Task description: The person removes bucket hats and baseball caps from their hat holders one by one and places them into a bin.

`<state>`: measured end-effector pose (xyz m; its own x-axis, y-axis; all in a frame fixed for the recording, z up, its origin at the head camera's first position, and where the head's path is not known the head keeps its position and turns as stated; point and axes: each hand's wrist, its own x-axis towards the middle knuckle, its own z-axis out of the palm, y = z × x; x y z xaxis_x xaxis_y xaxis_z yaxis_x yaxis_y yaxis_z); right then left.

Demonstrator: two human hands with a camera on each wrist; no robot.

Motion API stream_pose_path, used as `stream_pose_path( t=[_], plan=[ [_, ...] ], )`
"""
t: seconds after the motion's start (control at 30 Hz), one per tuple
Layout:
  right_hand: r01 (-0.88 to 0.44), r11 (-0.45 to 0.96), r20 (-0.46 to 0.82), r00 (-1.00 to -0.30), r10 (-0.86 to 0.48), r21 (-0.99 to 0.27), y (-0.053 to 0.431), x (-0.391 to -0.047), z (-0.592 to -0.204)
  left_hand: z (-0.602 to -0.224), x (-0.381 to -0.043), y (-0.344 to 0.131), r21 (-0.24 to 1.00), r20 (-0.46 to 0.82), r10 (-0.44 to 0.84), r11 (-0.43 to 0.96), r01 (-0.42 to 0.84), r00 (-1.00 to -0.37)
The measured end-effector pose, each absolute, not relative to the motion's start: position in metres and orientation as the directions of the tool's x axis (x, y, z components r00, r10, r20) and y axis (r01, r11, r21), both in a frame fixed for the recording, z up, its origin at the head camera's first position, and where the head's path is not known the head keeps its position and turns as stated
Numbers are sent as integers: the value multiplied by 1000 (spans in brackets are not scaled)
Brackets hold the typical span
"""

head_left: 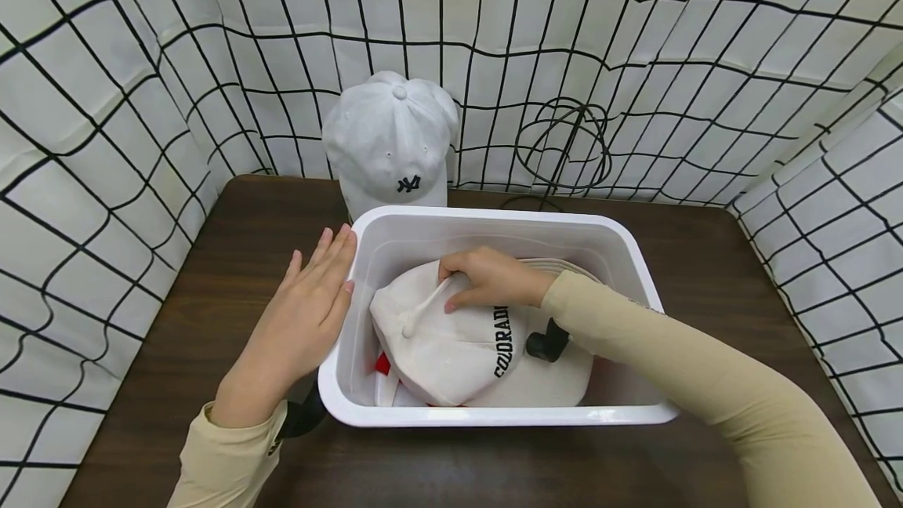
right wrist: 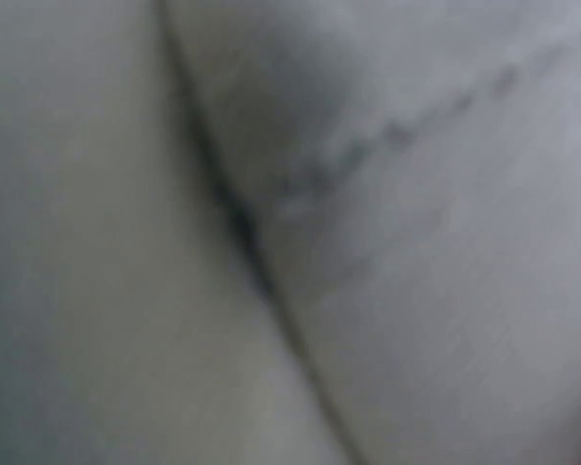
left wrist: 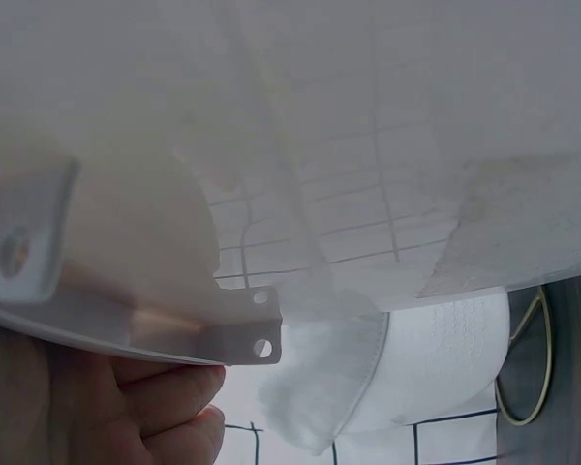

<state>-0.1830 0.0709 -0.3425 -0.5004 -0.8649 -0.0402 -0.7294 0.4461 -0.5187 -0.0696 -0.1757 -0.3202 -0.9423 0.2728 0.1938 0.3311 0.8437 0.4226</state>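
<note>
In the head view a white plastic tub (head_left: 494, 416) stands on the table with a white cap (head_left: 444, 351) lettered in black inside it. My right hand (head_left: 494, 279) reaches into the tub and pinches a fold of that cap's crown between thumb and fingers. The right wrist view is filled by blurred pale fabric with a seam. Against the tub's left rim rests my left hand (head_left: 303, 320), its fingers straight. Seen from the left wrist, those fingertips (left wrist: 179, 397) touch the underside of the rim. Something red (head_left: 382, 364) shows beneath the cap.
Behind the tub, a second white cap (head_left: 395, 139) with a black logo stands at the table's back edge. A coiled black cable (head_left: 564, 143) hangs at the grid wall. Black wire grid over white panels surrounds the brown table (head_left: 705, 273).
</note>
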Motion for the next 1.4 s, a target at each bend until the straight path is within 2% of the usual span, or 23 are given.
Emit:
stream_pose_path(
  t=[0.27,0.57,0.8,1.4],
  plan=[
    [-757,463,-93,-477,-874,-461,72,-183,-333,-321,-69,-176,425,197,275,841,335,-941],
    [-763,377,13,-450,-893,-525,76,-183,-323,-321,-69,-177,421,206,275,841,339,-939],
    [-723,349,90,-492,-866,-596,79,-184,-316,-321,-69,-176,421,209,276,841,341,-938],
    [-763,321,152,-476,-866,-561,78,-187,-312,-321,-70,-177,415,211,275,844,341,-938]
  ],
)
